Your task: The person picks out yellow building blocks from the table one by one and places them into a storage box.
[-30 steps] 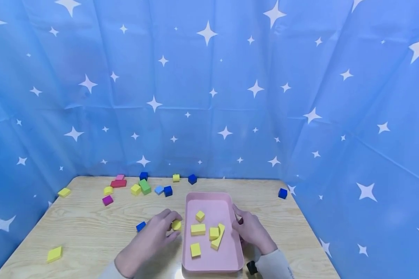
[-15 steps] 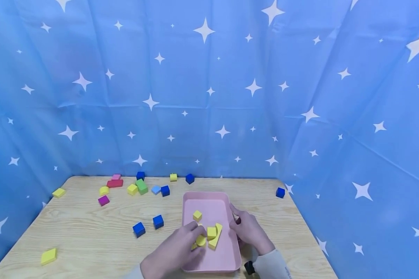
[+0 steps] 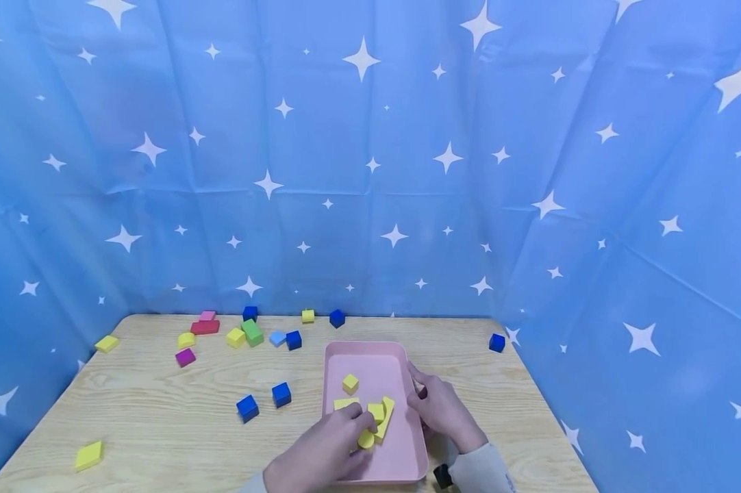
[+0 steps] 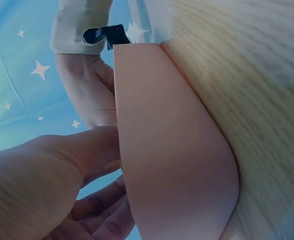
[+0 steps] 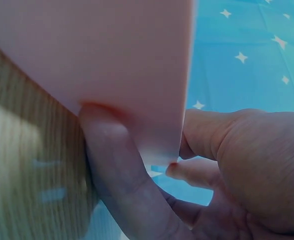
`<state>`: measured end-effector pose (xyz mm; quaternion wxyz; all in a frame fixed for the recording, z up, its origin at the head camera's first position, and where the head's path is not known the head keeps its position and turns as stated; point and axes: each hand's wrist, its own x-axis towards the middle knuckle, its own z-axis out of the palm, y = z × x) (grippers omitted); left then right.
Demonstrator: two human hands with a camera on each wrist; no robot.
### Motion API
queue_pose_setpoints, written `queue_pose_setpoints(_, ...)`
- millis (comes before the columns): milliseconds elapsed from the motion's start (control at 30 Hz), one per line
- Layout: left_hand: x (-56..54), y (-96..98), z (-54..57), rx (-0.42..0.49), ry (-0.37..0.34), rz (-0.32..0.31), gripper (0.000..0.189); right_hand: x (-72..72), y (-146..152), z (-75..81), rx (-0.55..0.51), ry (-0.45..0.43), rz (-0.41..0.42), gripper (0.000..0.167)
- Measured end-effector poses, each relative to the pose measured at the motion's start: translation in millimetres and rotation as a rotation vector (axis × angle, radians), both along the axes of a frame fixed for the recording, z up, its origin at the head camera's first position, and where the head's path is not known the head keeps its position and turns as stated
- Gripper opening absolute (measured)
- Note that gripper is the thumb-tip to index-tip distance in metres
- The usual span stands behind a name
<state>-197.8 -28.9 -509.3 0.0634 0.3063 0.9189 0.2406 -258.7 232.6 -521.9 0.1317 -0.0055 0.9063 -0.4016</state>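
A pink tray (image 3: pixel 403 460) stands on the wooden table, with several yellow blocks in it. Inside its near left part, my left hand (image 3: pixel 324 448) pinches a yellow round block (image 3: pixel 366 439); the fingers partly cover it. Close to those fingertips lie a yellow cube (image 3: pixel 376 411) and a yellow arch-shaped block (image 3: pixel 386 419). A yellow oblong block (image 3: pixel 346 403) is partly behind the hand, and a small yellow cube (image 3: pixel 350 383) sits farther back. My right hand (image 3: pixel 446 413) grips the tray's right side, its thumb at the rim; in the right wrist view a finger (image 5: pixel 114 160) presses the outer wall.
Two blue cubes (image 3: pixel 281 394) lie left of the tray. A yellow flat block (image 3: pixel 90 455) is near the front left. Blocks of several colours, among them a green one (image 3: pixel 252 333), are scattered along the back; a lone blue cube (image 3: pixel 496 342) is back right.
My left hand has carried the yellow round block from left of the tray over its wall into it, then slightly farther right. The right hand has stayed on the tray's side.
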Motion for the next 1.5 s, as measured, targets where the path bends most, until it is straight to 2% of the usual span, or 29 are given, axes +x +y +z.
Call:
queue_pose_setpoints(267, 1.1, -0.3, 1.5, -0.004, -0.034, -0.006, 0.031, 1.0, 2.3, -2.3, 0.018, 0.004, 0.002, 0.075)
queue_pose_setpoints(400, 1.1, -5.5, 4.6, 0.024, -0.05, 0.026, 0.034, 2.0, 3.2, -1.8, 0.024, 0.003, -0.001, 0.074)
queue_pose_setpoints(533, 2.2, -14.4, 7.5, 0.072, -0.038, 0.042, 0.029, 3.1, 4.1, -0.7, 0.032, 0.011, 0.002, 0.074)
queue_pose_setpoints(667, 3.4, -26.4, 12.6, 0.088, -0.055, 0.073, 0.027, 3.5, 5.0, -0.9, 0.028, 0.002, -0.002, 0.074)
queue_pose_setpoints(833, 2.6, -43.6, 17.2, 0.084, -0.044, 0.135, 0.029, 2.9, 5.3, -1.5, 0.033, -0.002, -0.011, 0.074)
queue_pose_setpoints(1033, 5.1, -67.2, 19.3, 0.13, -0.098, 0.266, 0.028, 2.7, 4.4, -1.9, 0.032, 0.002, -0.012, 0.075)
queue_pose_setpoints(1167, 7.4, -84.3, 19.0, 0.114, -0.028, 0.34, 0.028, 1.9, 3.8, -2.2, 0.023, 0.004, -0.013, 0.075)
queue_pose_setpoints(1300, 8.5, -98.5, 18.1, 0.062, 0.059, 0.413, 0.027, 0.6, 2.1, -1.9, 0.022, 0.003, -0.008, 0.075)
queue_pose_setpoints(1500, 10.8, -114.1, 15.6, 0.035, 0.072, 0.499, 0.023, -0.5, 1.0, -2.1, 0.015, 0.008, -0.001, 0.075)
